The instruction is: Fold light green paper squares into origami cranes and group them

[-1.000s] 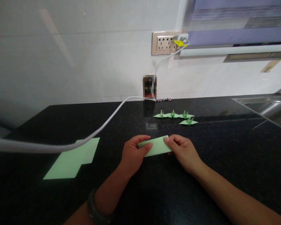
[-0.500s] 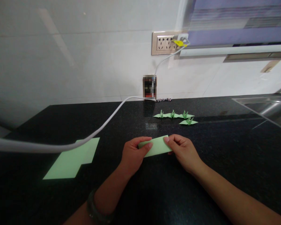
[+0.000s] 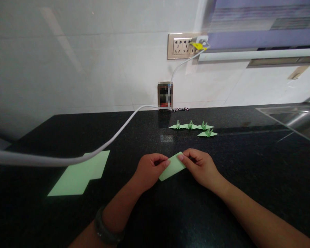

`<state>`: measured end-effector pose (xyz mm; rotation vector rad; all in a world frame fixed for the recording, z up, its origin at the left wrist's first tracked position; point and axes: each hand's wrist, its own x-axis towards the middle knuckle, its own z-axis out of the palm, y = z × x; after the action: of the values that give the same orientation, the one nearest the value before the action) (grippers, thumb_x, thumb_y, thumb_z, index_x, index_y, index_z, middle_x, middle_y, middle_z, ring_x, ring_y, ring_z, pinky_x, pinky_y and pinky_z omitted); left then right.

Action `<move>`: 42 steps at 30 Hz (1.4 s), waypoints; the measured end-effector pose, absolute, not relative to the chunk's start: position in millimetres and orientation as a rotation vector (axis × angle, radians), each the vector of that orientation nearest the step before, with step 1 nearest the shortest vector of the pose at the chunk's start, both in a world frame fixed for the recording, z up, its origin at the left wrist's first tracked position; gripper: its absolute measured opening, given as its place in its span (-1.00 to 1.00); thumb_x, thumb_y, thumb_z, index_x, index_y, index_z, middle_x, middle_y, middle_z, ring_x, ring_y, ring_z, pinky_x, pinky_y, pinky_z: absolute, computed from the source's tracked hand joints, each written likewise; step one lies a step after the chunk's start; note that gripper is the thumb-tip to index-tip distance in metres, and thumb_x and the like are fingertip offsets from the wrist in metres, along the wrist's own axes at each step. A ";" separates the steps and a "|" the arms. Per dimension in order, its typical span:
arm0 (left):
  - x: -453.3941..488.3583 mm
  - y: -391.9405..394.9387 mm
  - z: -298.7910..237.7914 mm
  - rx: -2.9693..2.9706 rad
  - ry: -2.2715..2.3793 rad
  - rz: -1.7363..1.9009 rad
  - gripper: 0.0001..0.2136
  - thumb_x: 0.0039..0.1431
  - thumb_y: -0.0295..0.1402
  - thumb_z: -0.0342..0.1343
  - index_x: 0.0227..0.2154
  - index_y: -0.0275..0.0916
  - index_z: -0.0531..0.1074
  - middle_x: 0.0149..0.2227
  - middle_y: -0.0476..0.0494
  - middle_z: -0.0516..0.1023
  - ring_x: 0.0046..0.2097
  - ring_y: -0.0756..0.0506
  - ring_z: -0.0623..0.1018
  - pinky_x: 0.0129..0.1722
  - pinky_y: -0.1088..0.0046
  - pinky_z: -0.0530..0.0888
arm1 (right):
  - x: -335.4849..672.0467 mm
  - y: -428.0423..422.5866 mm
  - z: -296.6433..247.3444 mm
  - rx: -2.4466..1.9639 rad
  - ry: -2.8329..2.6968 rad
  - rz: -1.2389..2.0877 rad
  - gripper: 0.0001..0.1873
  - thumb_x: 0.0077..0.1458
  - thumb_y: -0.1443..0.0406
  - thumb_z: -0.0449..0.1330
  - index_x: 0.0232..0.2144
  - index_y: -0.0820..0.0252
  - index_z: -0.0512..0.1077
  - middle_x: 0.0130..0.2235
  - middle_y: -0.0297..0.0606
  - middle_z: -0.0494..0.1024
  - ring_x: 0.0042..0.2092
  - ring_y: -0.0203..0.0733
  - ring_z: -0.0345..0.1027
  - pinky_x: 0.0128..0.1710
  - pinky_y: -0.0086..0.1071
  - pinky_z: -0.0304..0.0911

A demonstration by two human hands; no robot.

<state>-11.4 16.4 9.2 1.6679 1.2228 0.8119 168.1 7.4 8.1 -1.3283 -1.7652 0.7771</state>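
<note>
A folded light-green sheet of paper is held tilted between both hands above the dark countertop, its right end higher than its left. My left hand pinches its left side between thumb and fingers. On the upper right corner my right hand is closed, thumb on the face turned to me; the fingers behind the paper are partly hidden. Farther back stand several green origami cranes, most in a row and one slightly in front. Flat green paper sheets lie overlapping at the left.
A white cable arcs across the left side, passing over the paper sheets, and rises to a wall socket. A blurred-out object leans at the wall beside a beaded string. The steel sink is at the right.
The folded paper has turned, its left end swinging down toward me. My left hand has shifted slightly down, and my right hand has moved a little left.
</note>
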 end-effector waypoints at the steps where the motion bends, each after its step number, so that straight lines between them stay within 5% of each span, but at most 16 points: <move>1: -11.4 16.0 9.8 1.690 1.224 0.811 -0.80 -0.02 -0.27 0.04 -0.45 -0.27 0.49 -0.47 -0.08 0.51 -0.43 -0.01 0.44 -0.45 0.52 0.33 | 168.7 7.6 8.2 -1.321 -1.788 0.750 -0.76 0.03 0.20 0.05 -0.55 0.22 0.36 -0.55 -0.34 0.36 -0.49 -0.33 0.20 -0.50 -0.46 0.10; 7: -11.2 13.8 13.7 1.737 1.203 0.846 -0.83 -0.04 -0.30 0.07 -0.53 -0.28 0.49 -0.51 -0.06 0.47 -0.44 0.00 0.41 -0.46 0.53 0.30 | 169.4 7.3 10.4 -1.292 -1.761 0.762 -0.77 0.00 0.20 0.08 -0.56 0.21 0.38 -0.56 -0.34 0.37 -0.49 -0.32 0.22 -0.49 -0.45 0.12; 10: -7.7 11.0 13.7 1.503 1.193 0.885 -0.81 -0.06 -0.26 0.09 -0.51 -0.31 0.48 -0.54 -0.06 0.47 -0.49 0.02 0.39 -0.51 0.54 0.29 | 164.4 5.7 11.1 -1.221 -1.500 1.018 -0.81 -0.07 0.18 0.15 -0.46 0.20 0.36 -0.51 -0.34 0.39 -0.48 -0.32 0.24 -0.50 -0.45 0.16; 13: -1.4 5.9 12.5 1.204 1.176 0.983 -0.79 -0.08 -0.24 0.12 -0.48 -0.32 0.47 -0.54 -0.07 0.48 -0.51 0.03 0.38 -0.52 0.54 0.30 | 155.0 2.1 10.0 -1.093 -1.191 1.294 -0.64 -0.18 0.19 0.24 -0.28 0.15 0.30 -0.45 -0.36 0.42 -0.48 -0.33 0.27 -0.56 -0.47 0.18; 17: 5.8 -0.6 13.3 1.060 1.118 1.052 -0.83 -0.12 -0.28 0.16 -0.51 -0.31 0.48 -0.57 -0.03 0.48 -0.53 0.05 0.39 -0.52 0.55 0.32 | 143.2 -5.4 8.0 -1.027 -1.135 1.467 -0.71 -0.21 0.21 0.26 -0.37 0.22 0.36 -0.45 -0.33 0.46 -0.45 -0.31 0.30 -0.51 -0.46 0.21; 30: 1.0 3.1 6.0 1.012 1.187 1.187 -0.79 -0.12 -0.26 0.16 -0.44 -0.30 0.48 -0.54 -0.04 0.51 -0.51 0.02 0.43 -0.52 0.52 0.35 | 149.9 -2.7 4.6 -1.248 -1.194 1.303 -0.77 -0.14 0.18 0.19 -0.59 0.25 0.32 -0.62 -0.41 0.31 -0.58 -0.41 0.13 -0.59 -0.49 0.08; 42: 5.7 0.5 12.8 1.086 1.136 1.060 -0.81 -0.10 -0.28 0.14 -0.53 -0.36 0.45 -0.58 -0.06 0.47 -0.50 0.04 0.41 -0.43 0.51 0.35 | 152.0 -2.1 3.3 -1.165 -1.015 1.288 -0.78 -0.07 0.17 0.14 -0.46 0.23 0.31 -0.56 -0.38 0.34 -0.56 -0.36 0.16 -0.57 -0.48 0.09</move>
<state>5.7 0.5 12.8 1.0860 1.1358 1.0597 152.0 -2.1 3.3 -1.1646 -1.0155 1.2879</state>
